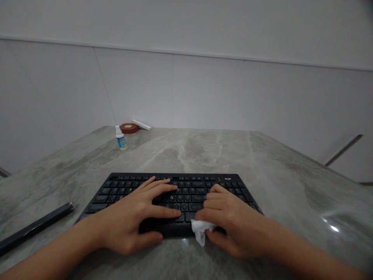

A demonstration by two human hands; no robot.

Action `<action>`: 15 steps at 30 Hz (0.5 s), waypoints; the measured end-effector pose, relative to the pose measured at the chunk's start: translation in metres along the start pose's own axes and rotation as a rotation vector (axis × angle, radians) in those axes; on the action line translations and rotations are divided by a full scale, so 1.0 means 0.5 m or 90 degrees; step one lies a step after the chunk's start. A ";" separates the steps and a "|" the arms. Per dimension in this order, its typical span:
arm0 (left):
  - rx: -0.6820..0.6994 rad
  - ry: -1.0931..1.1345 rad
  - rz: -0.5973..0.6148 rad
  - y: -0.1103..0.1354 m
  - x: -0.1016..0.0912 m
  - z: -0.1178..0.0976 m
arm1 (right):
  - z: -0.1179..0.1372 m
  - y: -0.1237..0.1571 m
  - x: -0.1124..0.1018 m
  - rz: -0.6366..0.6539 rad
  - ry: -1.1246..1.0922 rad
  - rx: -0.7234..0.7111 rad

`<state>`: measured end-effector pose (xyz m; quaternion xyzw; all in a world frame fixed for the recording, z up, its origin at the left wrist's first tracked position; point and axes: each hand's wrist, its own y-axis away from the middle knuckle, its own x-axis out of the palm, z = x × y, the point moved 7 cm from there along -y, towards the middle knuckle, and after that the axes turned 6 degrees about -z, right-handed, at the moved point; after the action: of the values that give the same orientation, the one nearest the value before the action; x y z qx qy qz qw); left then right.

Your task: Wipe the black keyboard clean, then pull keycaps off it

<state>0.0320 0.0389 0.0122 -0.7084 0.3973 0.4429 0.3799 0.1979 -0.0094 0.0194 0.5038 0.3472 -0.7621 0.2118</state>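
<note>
A black keyboard (186,182) lies flat on the grey marble table (204,151) in front of me. My left hand (136,214) rests open on its left half, fingers stretched over the keys and thumb along the front edge. My right hand (227,221) is closed on a small white cloth (200,230), pressing it against the keyboard's front edge near the middle. The keys under both hands are hidden.
A small white bottle with a blue label (120,138) stands at the far left of the table. Behind it lie a flat red-brown round object (128,128) and a white strip (141,124) by the wall. A long black bar (35,227) lies at the left.
</note>
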 end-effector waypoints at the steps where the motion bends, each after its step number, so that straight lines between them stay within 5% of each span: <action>1: 0.000 -0.002 0.002 0.000 0.001 0.000 | 0.006 -0.002 0.003 -0.001 0.006 -0.007; 15: -0.005 -0.034 0.028 0.001 0.008 0.002 | 0.068 -0.032 0.040 -0.031 0.125 -0.103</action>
<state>0.0325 0.0389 0.0082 -0.6890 0.4007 0.4711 0.3778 0.1582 -0.0234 0.0147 0.5488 0.4389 -0.6834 0.1980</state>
